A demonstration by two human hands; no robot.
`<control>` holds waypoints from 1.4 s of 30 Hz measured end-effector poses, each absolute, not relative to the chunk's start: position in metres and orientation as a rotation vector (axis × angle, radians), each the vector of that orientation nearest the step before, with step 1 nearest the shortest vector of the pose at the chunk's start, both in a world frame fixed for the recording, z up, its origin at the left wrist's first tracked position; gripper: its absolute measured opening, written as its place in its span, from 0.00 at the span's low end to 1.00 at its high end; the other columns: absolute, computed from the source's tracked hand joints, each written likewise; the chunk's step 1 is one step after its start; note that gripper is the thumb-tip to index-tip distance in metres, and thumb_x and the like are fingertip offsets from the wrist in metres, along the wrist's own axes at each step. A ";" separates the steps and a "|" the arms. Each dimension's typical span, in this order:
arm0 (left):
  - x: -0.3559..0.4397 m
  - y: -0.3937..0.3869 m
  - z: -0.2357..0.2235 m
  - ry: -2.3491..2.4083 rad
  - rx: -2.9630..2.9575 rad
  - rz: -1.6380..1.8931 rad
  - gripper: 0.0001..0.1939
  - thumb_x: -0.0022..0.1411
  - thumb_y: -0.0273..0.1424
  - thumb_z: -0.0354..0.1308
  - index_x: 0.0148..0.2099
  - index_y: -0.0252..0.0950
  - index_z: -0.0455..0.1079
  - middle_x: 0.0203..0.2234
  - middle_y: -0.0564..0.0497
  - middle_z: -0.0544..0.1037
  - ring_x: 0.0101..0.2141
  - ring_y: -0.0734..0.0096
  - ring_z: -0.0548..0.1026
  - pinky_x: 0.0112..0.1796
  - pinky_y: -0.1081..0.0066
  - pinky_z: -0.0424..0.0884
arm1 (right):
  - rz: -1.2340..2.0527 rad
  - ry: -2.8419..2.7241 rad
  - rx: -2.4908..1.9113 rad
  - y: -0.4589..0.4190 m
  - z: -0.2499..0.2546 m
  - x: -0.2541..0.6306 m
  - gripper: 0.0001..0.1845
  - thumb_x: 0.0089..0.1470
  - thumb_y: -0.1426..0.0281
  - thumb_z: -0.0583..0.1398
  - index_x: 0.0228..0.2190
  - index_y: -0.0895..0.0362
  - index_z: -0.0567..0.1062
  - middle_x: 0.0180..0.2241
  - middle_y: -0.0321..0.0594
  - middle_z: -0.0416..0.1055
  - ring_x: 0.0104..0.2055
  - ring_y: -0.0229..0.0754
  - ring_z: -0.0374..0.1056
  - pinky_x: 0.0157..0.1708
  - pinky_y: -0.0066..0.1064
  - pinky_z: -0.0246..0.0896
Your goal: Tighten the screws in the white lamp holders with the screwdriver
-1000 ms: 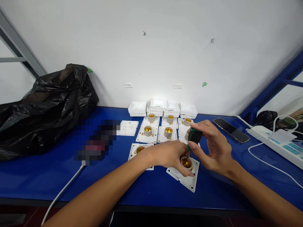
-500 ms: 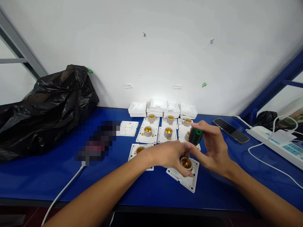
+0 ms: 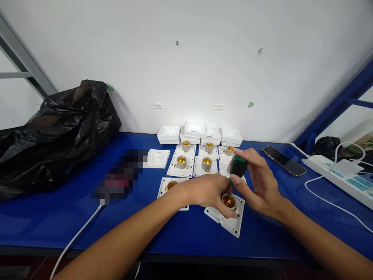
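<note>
A lamp holder [image 3: 229,201] with a brass-coloured threaded inside sits on a square white base plate [image 3: 229,225] near the table's front. My left hand [image 3: 210,192] grips the lamp holder's rim between thumb and fingers. Above it, my right hand [image 3: 256,179] holds a screwdriver [image 3: 239,166] by its green and black handle. The shaft points down into the socket; its tip is hard to make out. Under my left forearm, another lamp holder [image 3: 171,186] is partly hidden. Several more lamp holders [image 3: 182,161] on white plates stand in rows behind my hands.
White square covers [image 3: 194,128] are stacked by the wall. A bare white plate [image 3: 157,158] lies left of the rows. A black plastic bag [image 3: 64,132] fills the left side. At right lie a phone [image 3: 284,160] and a white power strip [image 3: 344,181] with cables.
The screwdriver handle has turned and tilted slightly in my right hand, whose fingers have shifted a little left. My left hand stays on the lamp holder.
</note>
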State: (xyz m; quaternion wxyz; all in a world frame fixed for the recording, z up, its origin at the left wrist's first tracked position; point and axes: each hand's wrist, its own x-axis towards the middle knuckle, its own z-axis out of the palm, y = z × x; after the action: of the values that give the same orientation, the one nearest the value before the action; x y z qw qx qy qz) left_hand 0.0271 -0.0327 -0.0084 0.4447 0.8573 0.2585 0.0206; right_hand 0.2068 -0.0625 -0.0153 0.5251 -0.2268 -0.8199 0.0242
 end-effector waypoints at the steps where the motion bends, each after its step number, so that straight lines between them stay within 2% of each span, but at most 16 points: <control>1: 0.027 -0.033 -0.008 0.658 2.123 0.049 0.24 0.49 0.45 0.70 0.25 0.39 0.58 0.19 0.59 0.61 0.23 0.75 0.59 0.26 0.67 0.52 | 0.040 -1.948 -0.544 -0.063 -0.015 0.206 0.40 0.53 0.78 0.64 0.64 0.45 0.62 0.48 0.42 0.72 0.39 0.46 0.65 0.34 0.41 0.65; 6: 0.028 -0.034 -0.008 0.674 2.121 0.069 0.25 0.50 0.46 0.69 0.25 0.40 0.55 0.20 0.59 0.61 0.23 0.75 0.58 0.26 0.67 0.52 | -0.005 -1.895 -0.489 -0.062 -0.015 0.204 0.43 0.48 0.81 0.67 0.62 0.45 0.64 0.42 0.38 0.73 0.37 0.44 0.64 0.32 0.38 0.63; 13: 0.027 -0.033 -0.007 0.622 2.130 0.105 0.21 0.49 0.43 0.71 0.32 0.39 0.63 0.24 0.58 0.65 0.26 0.73 0.62 0.28 0.69 0.54 | 0.154 -2.006 -0.539 -0.068 -0.011 0.206 0.40 0.54 0.81 0.63 0.64 0.46 0.62 0.48 0.41 0.73 0.44 0.47 0.67 0.41 0.44 0.67; 16: 0.027 -0.032 -0.006 0.636 2.127 0.057 0.21 0.49 0.44 0.71 0.30 0.38 0.63 0.22 0.58 0.65 0.25 0.74 0.61 0.27 0.69 0.54 | 0.235 -2.010 -0.585 -0.070 -0.011 0.207 0.39 0.56 0.81 0.61 0.65 0.47 0.62 0.52 0.44 0.71 0.48 0.48 0.69 0.44 0.46 0.68; 20: 0.027 -0.032 -0.007 0.636 2.116 0.048 0.23 0.49 0.45 0.71 0.28 0.39 0.61 0.20 0.60 0.62 0.22 0.75 0.59 0.25 0.69 0.52 | 0.254 -1.951 -0.593 -0.069 -0.014 0.208 0.38 0.55 0.81 0.62 0.64 0.47 0.64 0.53 0.44 0.72 0.50 0.50 0.70 0.47 0.48 0.68; 24: 0.027 -0.032 -0.008 0.641 2.125 0.054 0.23 0.49 0.44 0.71 0.28 0.40 0.59 0.20 0.60 0.63 0.22 0.75 0.60 0.25 0.69 0.53 | 0.255 -1.912 -0.602 -0.067 -0.018 0.209 0.38 0.55 0.81 0.62 0.64 0.47 0.65 0.55 0.45 0.72 0.50 0.52 0.71 0.44 0.48 0.70; 31: 0.027 -0.032 -0.005 0.648 2.148 0.038 0.24 0.50 0.42 0.71 0.27 0.40 0.57 0.19 0.60 0.62 0.22 0.76 0.59 0.25 0.68 0.53 | 0.250 -1.878 -0.591 -0.066 -0.020 0.208 0.38 0.55 0.81 0.63 0.63 0.47 0.66 0.53 0.45 0.73 0.48 0.51 0.72 0.41 0.47 0.71; 42: 0.027 -0.033 -0.006 0.649 2.155 0.049 0.24 0.50 0.43 0.71 0.26 0.39 0.57 0.19 0.60 0.61 0.22 0.76 0.58 0.26 0.68 0.52 | 0.239 -1.889 -0.607 -0.067 -0.016 0.208 0.36 0.55 0.81 0.63 0.62 0.46 0.67 0.49 0.43 0.72 0.46 0.49 0.70 0.41 0.46 0.68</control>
State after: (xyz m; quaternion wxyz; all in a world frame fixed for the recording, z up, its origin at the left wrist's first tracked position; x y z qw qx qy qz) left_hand 0.0272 -0.0327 -0.0059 0.4305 0.8640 0.2603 0.0195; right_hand 0.2079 -0.0672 -0.0161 0.5408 -0.2553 -0.7951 0.1005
